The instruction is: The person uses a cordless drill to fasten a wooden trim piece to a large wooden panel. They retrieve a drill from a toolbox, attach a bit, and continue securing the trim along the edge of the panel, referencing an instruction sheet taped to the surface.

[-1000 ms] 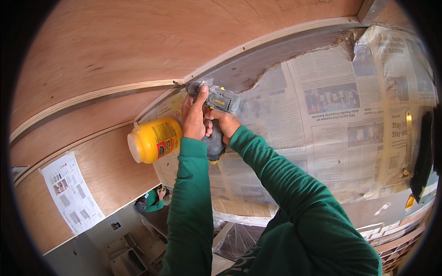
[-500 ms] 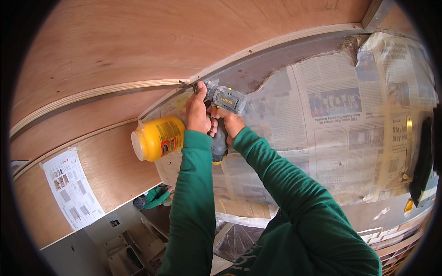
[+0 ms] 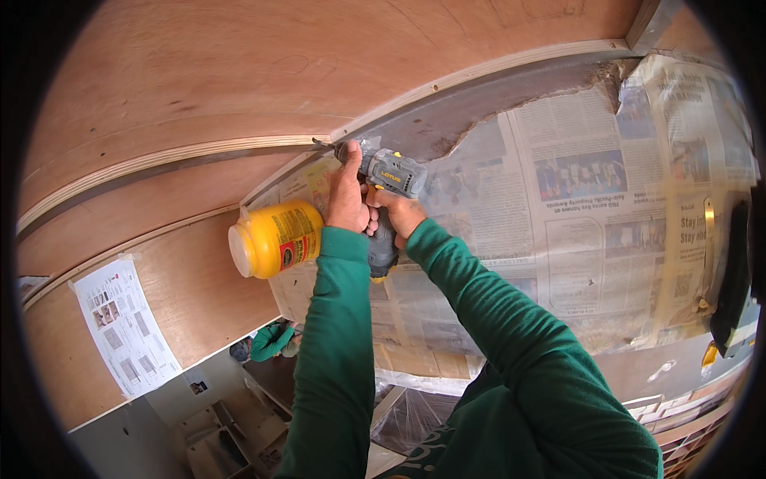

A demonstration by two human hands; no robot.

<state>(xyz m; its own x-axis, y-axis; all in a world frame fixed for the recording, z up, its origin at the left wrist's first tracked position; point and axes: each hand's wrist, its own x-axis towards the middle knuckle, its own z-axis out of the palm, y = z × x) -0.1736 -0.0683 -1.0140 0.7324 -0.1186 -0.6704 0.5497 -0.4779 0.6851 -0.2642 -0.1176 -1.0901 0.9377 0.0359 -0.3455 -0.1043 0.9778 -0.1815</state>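
Observation:
A grey cordless drill (image 3: 403, 173) with small yellow parts is held in both my hands. Its bit points left, the tip close to the edge of a plywood strip (image 3: 239, 150). My right hand (image 3: 399, 211) wraps the grip, fingers at the trigger. At the front end, my left hand (image 3: 345, 195) is closed around the drill with the thumb up along the chuck. Whether the bit touches the strip I cannot tell. Right beside my left wrist, a yellow plastic jar (image 3: 279, 238) with a pale lid lies on its side.
Newspaper sheets (image 3: 519, 231) cover the surface under the drill. Plywood panels (image 3: 199, 72) rise behind and left, one bearing a taped printed sheet (image 3: 128, 327). A black-handled tool (image 3: 730, 279) is at far right. Below left, a person in a green sleeve (image 3: 271, 342) is partly visible.
Both hands and the drill have barely moved, shifting very slightly right. The jar looks nearly unchanged, and the person below has moved a little.

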